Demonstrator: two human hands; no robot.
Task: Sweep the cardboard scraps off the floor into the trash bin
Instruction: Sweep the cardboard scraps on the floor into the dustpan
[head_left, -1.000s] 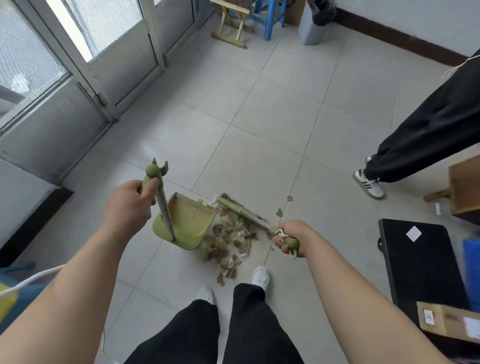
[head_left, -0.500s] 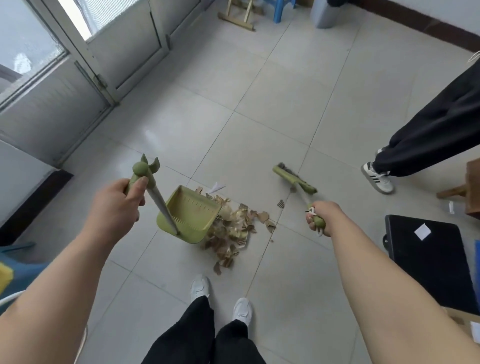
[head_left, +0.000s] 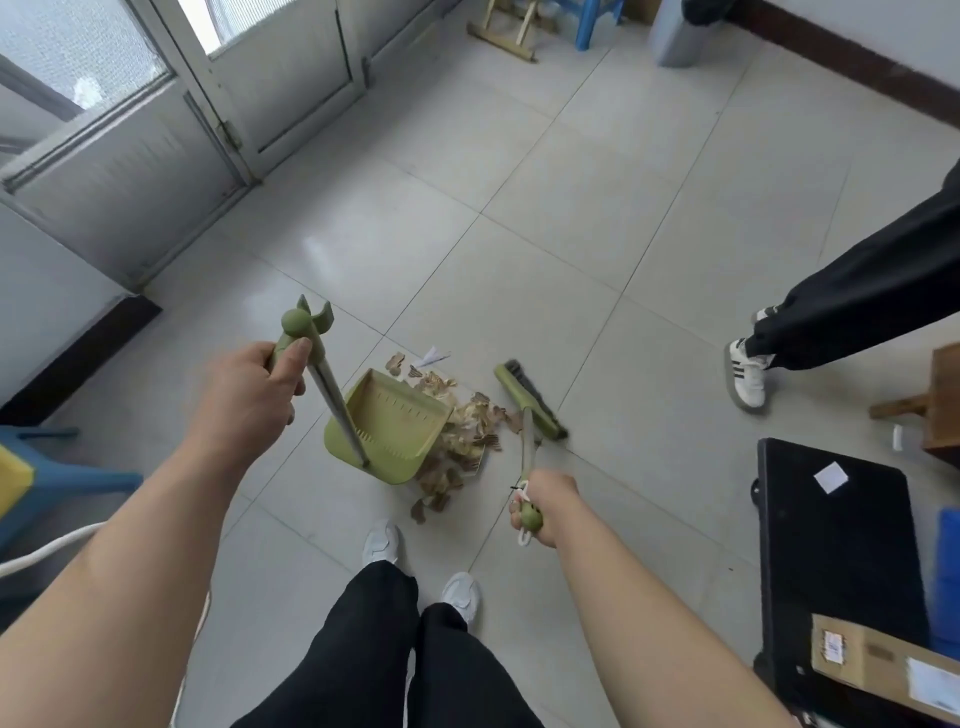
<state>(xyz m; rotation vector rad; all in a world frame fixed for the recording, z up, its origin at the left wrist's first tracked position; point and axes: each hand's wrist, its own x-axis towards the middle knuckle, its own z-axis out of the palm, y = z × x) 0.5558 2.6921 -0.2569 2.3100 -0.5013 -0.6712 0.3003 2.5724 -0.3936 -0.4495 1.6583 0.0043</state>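
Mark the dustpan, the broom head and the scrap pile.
dustpan (head_left: 397, 423): head view, on the pan's ribbed inner floor.
broom head (head_left: 524, 399): head view, on the green back of the head.
scrap pile (head_left: 470, 431): head view, on the brown scraps at the pan's mouth.

**Lighting and picture quality, head view**

Light: soft, even daylight, bright overall. Source: frosted window panes (head_left: 88, 57) at far left, blown out to white.
Glare: pale sheen on the floor (head_left: 332, 249) tiles below the door (head_left: 280, 78).
Shadows: faint and diffuse; a thin one beside the broom head (head_left: 530, 400), soft ones under the white shoes (head_left: 382, 540).
Distortion: strong wide-angle bending; wall and door lines curve toward the edges, and both forearms swell at the near corners.
Blur: slight smear on the blue object (head_left: 948, 571) at the near right edge; cardboard scraps (head_left: 467, 431) lack fine detail.
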